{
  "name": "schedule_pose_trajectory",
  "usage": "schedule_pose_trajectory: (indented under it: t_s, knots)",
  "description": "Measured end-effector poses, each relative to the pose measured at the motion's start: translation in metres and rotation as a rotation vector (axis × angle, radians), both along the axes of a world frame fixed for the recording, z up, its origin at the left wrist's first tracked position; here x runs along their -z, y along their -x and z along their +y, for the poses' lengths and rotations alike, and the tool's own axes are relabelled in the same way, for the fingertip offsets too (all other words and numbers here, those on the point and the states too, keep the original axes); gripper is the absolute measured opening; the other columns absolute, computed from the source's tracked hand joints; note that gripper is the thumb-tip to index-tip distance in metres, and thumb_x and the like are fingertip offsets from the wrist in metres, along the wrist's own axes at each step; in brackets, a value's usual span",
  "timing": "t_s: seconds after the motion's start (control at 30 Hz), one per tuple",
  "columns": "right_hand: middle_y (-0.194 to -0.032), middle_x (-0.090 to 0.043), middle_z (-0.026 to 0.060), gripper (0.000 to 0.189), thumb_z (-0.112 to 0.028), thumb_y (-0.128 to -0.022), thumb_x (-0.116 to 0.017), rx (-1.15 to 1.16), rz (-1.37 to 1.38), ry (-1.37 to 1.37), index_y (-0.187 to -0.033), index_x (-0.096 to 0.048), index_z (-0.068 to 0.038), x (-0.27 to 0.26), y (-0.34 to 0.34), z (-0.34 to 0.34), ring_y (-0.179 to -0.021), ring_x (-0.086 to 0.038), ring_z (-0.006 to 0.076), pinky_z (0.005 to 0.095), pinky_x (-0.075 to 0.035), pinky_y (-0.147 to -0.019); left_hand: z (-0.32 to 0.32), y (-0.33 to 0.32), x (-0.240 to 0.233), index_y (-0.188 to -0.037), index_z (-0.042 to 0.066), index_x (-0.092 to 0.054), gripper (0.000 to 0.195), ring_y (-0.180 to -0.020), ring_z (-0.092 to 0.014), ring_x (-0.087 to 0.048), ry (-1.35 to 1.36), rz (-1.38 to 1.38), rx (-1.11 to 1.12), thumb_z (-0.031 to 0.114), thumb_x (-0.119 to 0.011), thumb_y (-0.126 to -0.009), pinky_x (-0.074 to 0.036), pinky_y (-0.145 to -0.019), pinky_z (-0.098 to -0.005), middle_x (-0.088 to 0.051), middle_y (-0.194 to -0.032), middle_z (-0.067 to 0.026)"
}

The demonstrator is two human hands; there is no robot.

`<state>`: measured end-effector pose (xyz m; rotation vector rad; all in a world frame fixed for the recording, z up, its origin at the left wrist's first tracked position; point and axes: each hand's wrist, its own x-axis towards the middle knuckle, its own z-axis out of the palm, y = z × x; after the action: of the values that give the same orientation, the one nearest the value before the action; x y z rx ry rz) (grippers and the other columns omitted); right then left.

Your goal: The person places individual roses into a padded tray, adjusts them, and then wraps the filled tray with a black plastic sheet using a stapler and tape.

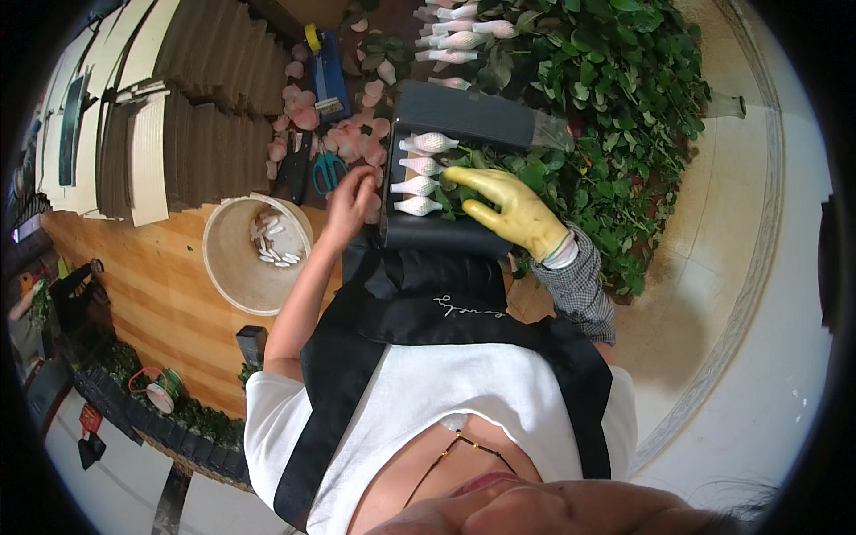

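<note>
A row of several pale rosebuds in white mesh sleeves [421, 185] lies on a black corrugated wrapper [441, 234], with leafy stems running right. My right hand [518, 210], in a yellow glove, rests over these stems. Its fingertips are at the base of the buds, and the thumb is apart from the fingers. Left of the wrapper, my bare left hand [349, 208] hovers near loose pink petals [358, 140], fingers bent together; I cannot tell whether anything is between them. Above the row lies a black corrugated flap [465, 114] with clear film at its right end.
Teal-handled scissors [328, 175] and a blue tape dispenser [329, 73] lie at the left. A white bucket [221, 261] holds small white pieces. Cardboard stacks [217, 134] stand behind it. More sleeved buds [461, 40] and piled foliage [622, 87] fill the far right.
</note>
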<state>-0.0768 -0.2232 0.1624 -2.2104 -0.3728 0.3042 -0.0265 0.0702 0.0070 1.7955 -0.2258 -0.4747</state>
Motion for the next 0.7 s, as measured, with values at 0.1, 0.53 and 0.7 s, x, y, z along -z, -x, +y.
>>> schedule_pose_trajectory:
  t_s: [0.1, 0.53, 0.7]
  knots:
    - [-0.105, -0.074, 0.0134, 0.029, -0.022, -0.090, -0.068, -0.222, 0.148, 0.414, -0.114, -0.070, -0.006, 0.013, -0.009, 0.026, -0.101, -0.070, 0.0304, 0.0410, -0.052, -0.092, -0.009, 0.001, -0.031, -0.093, -0.003, -0.070, 0.051, -0.070, -0.019, -0.063, -0.138, 0.251, 0.121, 0.042, -0.051, -0.105, -0.050, -0.069, -0.0354, -0.067, -0.073, -0.0088]
    - [-0.088, -0.074, 0.0129, 0.019, -0.023, -0.086, -0.062, -0.288, 0.226, 0.632, -0.088, -0.074, -0.008, 0.066, -0.017, 0.029, -0.086, -0.072, 0.0308, 0.0426, -0.056, -0.079, 0.012, -0.018, -0.050, -0.094, -0.004, -0.071, 0.031, -0.068, -0.013, -0.058, -0.071, 0.091, -0.030, 0.026, -0.066, -0.098, -0.046, -0.063, -0.0317, -0.065, -0.075, -0.0034]
    - [-0.091, -0.075, 0.0125, 0.018, -0.021, -0.085, -0.063, -0.333, 0.193, 0.756, -0.090, -0.075, -0.010, 0.082, -0.012, 0.035, -0.089, -0.072, 0.0305, 0.0405, -0.056, -0.080, -0.023, 0.002, -0.022, -0.091, -0.004, -0.071, 0.032, -0.074, -0.013, -0.059, -0.188, 0.118, 0.361, 0.028, -0.072, -0.094, -0.046, -0.065, -0.0323, -0.065, -0.078, -0.0079]
